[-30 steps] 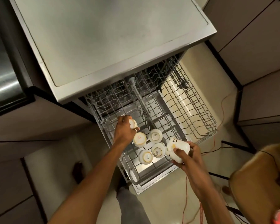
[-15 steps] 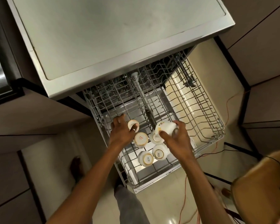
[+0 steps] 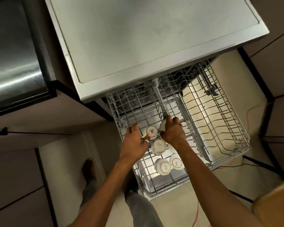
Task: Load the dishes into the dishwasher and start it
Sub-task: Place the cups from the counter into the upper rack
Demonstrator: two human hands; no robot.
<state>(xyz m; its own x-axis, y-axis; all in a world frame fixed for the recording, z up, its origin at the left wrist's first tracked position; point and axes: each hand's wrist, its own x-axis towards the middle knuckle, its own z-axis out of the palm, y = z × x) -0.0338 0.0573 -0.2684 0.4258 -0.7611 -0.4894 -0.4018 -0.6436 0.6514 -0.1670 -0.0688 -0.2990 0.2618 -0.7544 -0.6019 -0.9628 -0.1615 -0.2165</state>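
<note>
Farther in than 0.5 s ago, the right hand [image 3: 172, 131], fingers gripping a white cup [image 3: 162, 126], lowers it into the rack [image 3: 220, 126] just far of 5 upturned cups [image 3: 162, 167], the left hand [image 3: 134, 142] touching 1 with fingers loosely straight; further loading, closing and starting remain.

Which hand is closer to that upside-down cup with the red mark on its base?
Left. The left hand is just left of the red-marked cup, its thumb against it. The right hand is to its right, gripping another cup.
</note>
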